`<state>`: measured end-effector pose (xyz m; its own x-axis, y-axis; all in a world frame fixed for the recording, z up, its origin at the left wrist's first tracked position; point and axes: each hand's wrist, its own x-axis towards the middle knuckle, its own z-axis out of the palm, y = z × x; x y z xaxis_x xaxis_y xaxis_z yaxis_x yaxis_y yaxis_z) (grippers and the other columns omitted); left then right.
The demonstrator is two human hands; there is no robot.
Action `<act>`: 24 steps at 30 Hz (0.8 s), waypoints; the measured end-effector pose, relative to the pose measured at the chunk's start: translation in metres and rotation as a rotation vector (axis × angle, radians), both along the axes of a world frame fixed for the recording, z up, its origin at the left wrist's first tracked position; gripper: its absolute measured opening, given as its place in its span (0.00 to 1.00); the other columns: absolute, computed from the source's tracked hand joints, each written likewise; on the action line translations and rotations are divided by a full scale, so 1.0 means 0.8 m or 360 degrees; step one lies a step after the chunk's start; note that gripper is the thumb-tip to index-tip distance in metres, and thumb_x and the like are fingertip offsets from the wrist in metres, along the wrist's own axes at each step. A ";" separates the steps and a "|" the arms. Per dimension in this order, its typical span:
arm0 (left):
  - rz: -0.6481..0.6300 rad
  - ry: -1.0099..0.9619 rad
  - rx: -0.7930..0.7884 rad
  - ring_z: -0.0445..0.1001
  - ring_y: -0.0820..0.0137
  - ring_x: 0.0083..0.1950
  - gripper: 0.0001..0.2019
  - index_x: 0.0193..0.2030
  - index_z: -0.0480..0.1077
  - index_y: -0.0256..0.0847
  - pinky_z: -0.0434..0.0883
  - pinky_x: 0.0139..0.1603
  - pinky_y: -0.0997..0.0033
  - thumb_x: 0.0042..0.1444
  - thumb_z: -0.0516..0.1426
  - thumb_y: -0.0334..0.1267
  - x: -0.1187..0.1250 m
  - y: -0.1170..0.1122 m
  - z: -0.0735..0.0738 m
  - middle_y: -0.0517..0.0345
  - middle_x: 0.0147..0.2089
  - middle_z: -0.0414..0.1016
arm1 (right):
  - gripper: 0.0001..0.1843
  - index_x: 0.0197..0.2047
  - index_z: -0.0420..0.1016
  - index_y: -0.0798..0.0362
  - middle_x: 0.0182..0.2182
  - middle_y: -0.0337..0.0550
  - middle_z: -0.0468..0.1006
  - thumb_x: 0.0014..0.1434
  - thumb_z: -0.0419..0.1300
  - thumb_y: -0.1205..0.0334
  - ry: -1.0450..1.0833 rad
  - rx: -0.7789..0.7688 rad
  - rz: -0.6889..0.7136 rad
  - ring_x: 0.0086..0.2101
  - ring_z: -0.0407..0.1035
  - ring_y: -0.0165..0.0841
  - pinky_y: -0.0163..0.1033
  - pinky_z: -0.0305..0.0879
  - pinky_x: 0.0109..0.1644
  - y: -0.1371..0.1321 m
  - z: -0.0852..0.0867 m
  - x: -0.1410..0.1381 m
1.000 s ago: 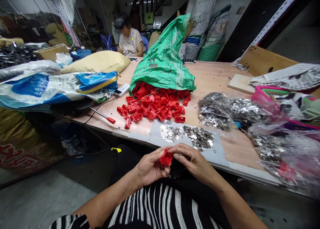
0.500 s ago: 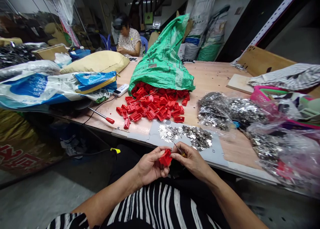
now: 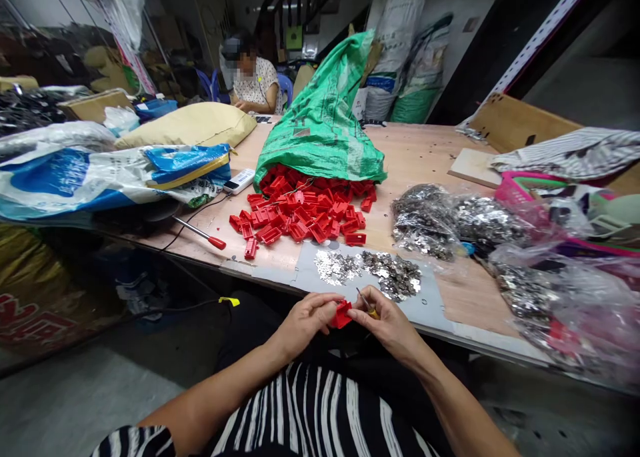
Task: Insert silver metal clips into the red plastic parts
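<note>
My left hand [image 3: 307, 320] is closed around a small red plastic housing [image 3: 342, 315], held just below the table's front edge. My right hand [image 3: 387, 320] grips a small screwdriver-like tool [image 3: 373, 312] with a yellow handle and a thin metal shaft pointing up and left. The right fingertips touch the housing's right side. Beyond the hands, two piles of flat metal pieces lie on a grey sheet: a brighter pile [image 3: 336, 266] and a darker pile [image 3: 395, 275]. Behind them, many similar red housings [image 3: 305, 214] spill from a green woven sack [image 3: 320, 124].
A red-handled metal rod [image 3: 200, 234] juts over the table edge at left, near a blue-white sack [image 3: 110, 177]. Clear bags of metal pieces [image 3: 425, 220] and a pink basket [image 3: 515, 192] stand at right. Across the table sits a person [image 3: 256, 80].
My left hand has rolled over, its back now facing up, and the red housing has turned with it. My right hand still holds the tool, its shaft more upright.
</note>
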<state>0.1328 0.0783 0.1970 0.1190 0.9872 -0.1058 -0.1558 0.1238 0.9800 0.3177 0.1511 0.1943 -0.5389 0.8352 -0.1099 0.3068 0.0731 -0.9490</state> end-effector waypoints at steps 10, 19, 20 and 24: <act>0.0233 0.0896 0.0965 0.74 0.66 0.46 0.14 0.50 0.71 0.41 0.72 0.48 0.66 0.55 0.61 0.33 0.004 -0.008 -0.007 0.52 0.44 0.77 | 0.20 0.38 0.65 0.50 0.32 0.39 0.72 0.52 0.64 0.46 0.0232 -0.0244 -0.0119 0.35 0.66 0.32 0.36 0.62 0.38 -0.026 -0.005 -0.008; 0.0235 0.0750 0.0901 0.75 0.67 0.43 0.13 0.46 0.73 0.40 0.72 0.45 0.69 0.53 0.62 0.35 0.000 -0.015 -0.013 0.52 0.42 0.78 | 0.22 0.43 0.65 0.51 0.31 0.37 0.70 0.53 0.64 0.46 0.0269 -0.0551 -0.0023 0.25 0.59 0.25 0.31 0.52 0.26 -0.037 0.002 -0.005; 0.0231 0.0737 0.0889 0.75 0.67 0.42 0.13 0.46 0.73 0.40 0.72 0.45 0.69 0.53 0.62 0.36 0.000 -0.015 -0.014 0.52 0.41 0.78 | 0.21 0.43 0.66 0.51 0.30 0.36 0.69 0.53 0.64 0.46 0.0279 -0.0569 -0.0007 0.24 0.57 0.24 0.31 0.50 0.25 -0.037 0.002 -0.005; 0.0219 0.0658 0.0879 0.76 0.67 0.43 0.13 0.46 0.73 0.39 0.72 0.44 0.70 0.53 0.63 0.36 -0.003 -0.018 -0.017 0.52 0.41 0.78 | 0.19 0.42 0.66 0.51 0.31 0.35 0.68 0.54 0.64 0.48 0.0330 -0.0620 0.0038 0.22 0.53 0.22 0.30 0.47 0.23 -0.039 -0.002 -0.004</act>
<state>0.1307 0.0643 0.1831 0.0471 0.9127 0.4059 0.2648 -0.4032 0.8760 0.3149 0.1200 0.1931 -0.6012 0.7400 -0.3014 0.1096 -0.2973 -0.9485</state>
